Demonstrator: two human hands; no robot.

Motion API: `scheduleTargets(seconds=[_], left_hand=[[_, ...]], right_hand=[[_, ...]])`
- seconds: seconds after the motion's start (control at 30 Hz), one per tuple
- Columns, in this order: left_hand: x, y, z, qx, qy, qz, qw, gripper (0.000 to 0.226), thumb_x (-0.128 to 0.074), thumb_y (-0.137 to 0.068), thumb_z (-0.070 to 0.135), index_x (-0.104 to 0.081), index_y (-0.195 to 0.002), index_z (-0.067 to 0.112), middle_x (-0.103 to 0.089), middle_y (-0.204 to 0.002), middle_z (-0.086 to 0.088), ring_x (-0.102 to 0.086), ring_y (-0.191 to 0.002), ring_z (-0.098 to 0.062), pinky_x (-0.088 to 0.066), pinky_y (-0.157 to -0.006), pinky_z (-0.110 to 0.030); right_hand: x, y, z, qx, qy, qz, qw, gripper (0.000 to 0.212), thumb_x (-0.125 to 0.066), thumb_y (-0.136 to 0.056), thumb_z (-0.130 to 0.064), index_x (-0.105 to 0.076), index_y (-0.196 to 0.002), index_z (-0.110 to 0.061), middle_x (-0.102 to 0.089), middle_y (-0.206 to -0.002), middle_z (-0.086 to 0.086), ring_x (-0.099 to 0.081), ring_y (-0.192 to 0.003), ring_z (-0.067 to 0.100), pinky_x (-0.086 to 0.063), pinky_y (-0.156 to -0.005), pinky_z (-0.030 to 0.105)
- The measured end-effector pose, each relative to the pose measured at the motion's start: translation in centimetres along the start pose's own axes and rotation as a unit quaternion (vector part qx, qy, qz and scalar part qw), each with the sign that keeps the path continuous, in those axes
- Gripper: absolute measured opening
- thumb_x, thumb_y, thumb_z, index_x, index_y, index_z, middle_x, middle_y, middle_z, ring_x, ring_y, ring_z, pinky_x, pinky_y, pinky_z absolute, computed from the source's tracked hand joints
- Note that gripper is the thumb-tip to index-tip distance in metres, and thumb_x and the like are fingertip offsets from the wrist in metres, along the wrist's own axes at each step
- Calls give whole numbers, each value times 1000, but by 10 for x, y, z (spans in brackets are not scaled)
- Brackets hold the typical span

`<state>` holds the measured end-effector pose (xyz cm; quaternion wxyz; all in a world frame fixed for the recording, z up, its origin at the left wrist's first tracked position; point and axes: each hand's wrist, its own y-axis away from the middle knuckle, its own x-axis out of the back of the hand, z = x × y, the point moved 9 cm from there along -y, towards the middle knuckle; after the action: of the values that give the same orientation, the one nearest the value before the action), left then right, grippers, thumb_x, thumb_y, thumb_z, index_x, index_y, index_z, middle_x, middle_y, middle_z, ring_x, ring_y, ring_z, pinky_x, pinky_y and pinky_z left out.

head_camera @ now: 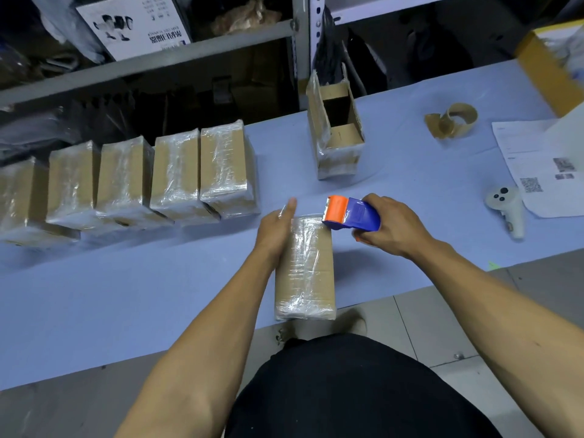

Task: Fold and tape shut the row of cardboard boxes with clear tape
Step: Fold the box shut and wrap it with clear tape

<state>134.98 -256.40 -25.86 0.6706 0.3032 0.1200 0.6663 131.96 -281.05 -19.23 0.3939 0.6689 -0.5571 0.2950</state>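
A closed cardboard box (305, 270) lies lengthwise on the blue table (126, 295) in front of me, with clear tape running along its top. My left hand (278, 229) presses flat against the box's left far side, fingers stretched out. My right hand (392, 226) grips a blue and orange tape dispenser (350, 213), whose orange end touches the box's far right corner. Several taped boxes (177, 175) stand in a row at the left. One box (336, 131) stands upright and open at the back.
An empty tape core (455, 120) lies at the back right. Printed papers (543, 165) and a white controller (507, 207) sit at the right. Shelving (151, 64) runs behind the table. The table's front edge is just below the box.
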Motion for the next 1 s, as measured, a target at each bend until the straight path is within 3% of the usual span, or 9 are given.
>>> scheduleTargets(seconds=[0.13,0.2,0.3,0.4,0.5,0.67,0.77,0.9,1.0], left_hand=[[-2,3,4,-62,-51,13,997,31,-66,-93,50,-71,-96,19,-76,-100,-4,-72,-96,-22,-56,-95,-46],[0,4,1,-45,-38,13,998,39,-68,-93,48,-72,-111,14,-74,-113,-8,-70,-106,-25,-53,-101,-48],[-1,3,2,-42,-24,4,999,42,-68,-94,44,-71,-114,8,-75,-112,-12,-71,-106,-29,-53,-100,-51],[-7,5,7,-39,-25,-3,999,42,-69,-94,42,-70,-118,8,-74,-114,-10,-71,-107,-27,-53,-102,-51],[-9,6,8,-48,-34,0,998,42,-70,-93,43,-70,-119,9,-75,-112,-8,-71,-104,-25,-54,-100,-50],[-10,4,14,-66,-49,1,997,34,-72,-90,44,-72,-107,15,-77,-101,-4,-74,-95,-22,-57,-94,-51],[-7,6,11,-73,-46,8,996,47,-72,-85,51,-72,-113,13,-75,-109,-5,-72,-102,-22,-55,-97,-49],[0,6,2,-58,-31,16,998,67,-69,-83,59,-65,-132,13,-65,-134,0,-63,-120,-15,-48,-109,-41],[-9,8,-4,-29,3,3,1000,63,-64,-94,52,-50,-145,18,-55,-146,-1,-56,-129,-17,-43,-113,-41]], right_hand=[[2,-1,0,27,-14,-7,1000,48,-78,-75,-39,-52,-112,-23,-60,-97,-1,-55,-82,17,-43,-65,26],[5,5,9,29,-30,-17,999,45,-77,-76,-41,-51,-110,-26,-59,-94,-4,-56,-81,14,-47,-67,29],[14,17,42,-11,-17,-29,999,40,-75,-76,-40,-50,-104,-27,-60,-90,-4,-56,-77,13,-45,-62,29],[16,16,49,-26,62,-23,997,39,-73,-77,-36,-54,-109,-23,-60,-92,2,-58,-83,24,-38,-62,29],[4,-3,15,-9,192,-12,981,48,-67,-77,-24,-55,-122,-19,-60,-98,9,-58,-90,32,-32,-68,31],[-3,-27,-30,-4,300,2,954,39,-66,-71,-10,-56,-109,-14,-59,-99,10,-56,-90,31,-28,-72,33],[-24,-30,-42,-14,336,-28,941,37,-63,-76,-9,-55,-112,-12,-59,-104,9,-58,-96,30,-34,-76,34],[-28,-23,-11,-70,327,-2,942,65,-68,-79,-15,-41,-137,-7,-55,-114,13,-54,-101,32,-38,-81,39],[-52,-21,-4,-100,245,-15,964,81,-63,-84,-16,-19,-151,-3,-46,-125,19,-47,-110,36,-35,-88,42]])
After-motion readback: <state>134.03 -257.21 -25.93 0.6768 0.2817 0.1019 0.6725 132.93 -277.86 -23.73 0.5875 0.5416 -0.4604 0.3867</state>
